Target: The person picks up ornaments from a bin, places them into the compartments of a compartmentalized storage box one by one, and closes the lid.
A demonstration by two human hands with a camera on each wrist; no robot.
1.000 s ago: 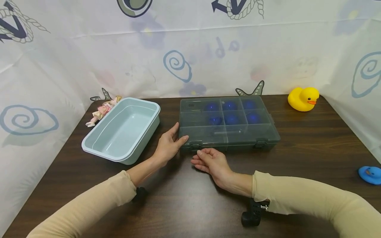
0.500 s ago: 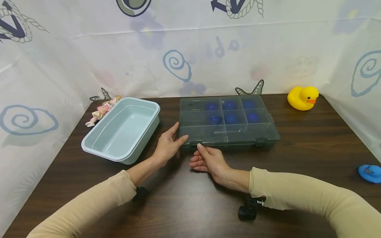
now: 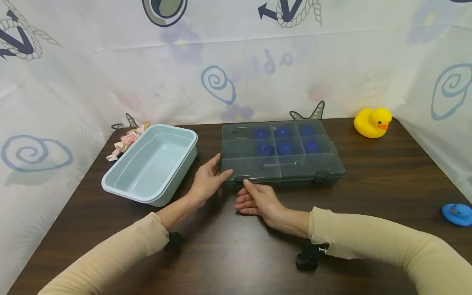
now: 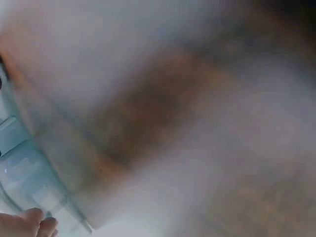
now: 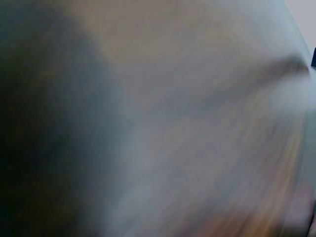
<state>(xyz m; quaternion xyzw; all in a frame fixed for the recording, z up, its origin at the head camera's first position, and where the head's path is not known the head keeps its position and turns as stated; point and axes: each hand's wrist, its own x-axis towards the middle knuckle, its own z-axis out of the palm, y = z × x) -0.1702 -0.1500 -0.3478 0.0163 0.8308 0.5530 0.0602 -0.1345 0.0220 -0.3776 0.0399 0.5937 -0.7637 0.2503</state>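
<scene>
A grey see-through compartment box (image 3: 245, 166) lies closed on the table in the head view, several blue balls (image 3: 282, 132) showing through its lid. My left hand (image 3: 205, 182) holds its front left corner, thumb on the lid's edge and fingers along the side. At the box's front, my right hand (image 3: 263, 203) has its thumb tip up at the left latch (image 3: 239, 178); the other fingers are loosely bent below. The right latch (image 3: 322, 178) lies flat against the front. In the left wrist view, fingertips (image 4: 32, 217) show beside the box (image 4: 29, 170); the right wrist view is blurred.
Left of the box stands a pale blue basin (image 3: 177, 186), with a small doll (image 3: 127, 140) behind it. A yellow rubber duck (image 3: 371, 123) sits at the back right, a blue one (image 3: 457, 214) at the right edge. Patterned white cloth (image 3: 155, 82) hangs behind the brown table (image 3: 221, 262).
My right hand has risen slightly, its thumb moving from below the box's front edge up to the left latch. My left hand has stayed on the corner. The head view has tilted slightly.
</scene>
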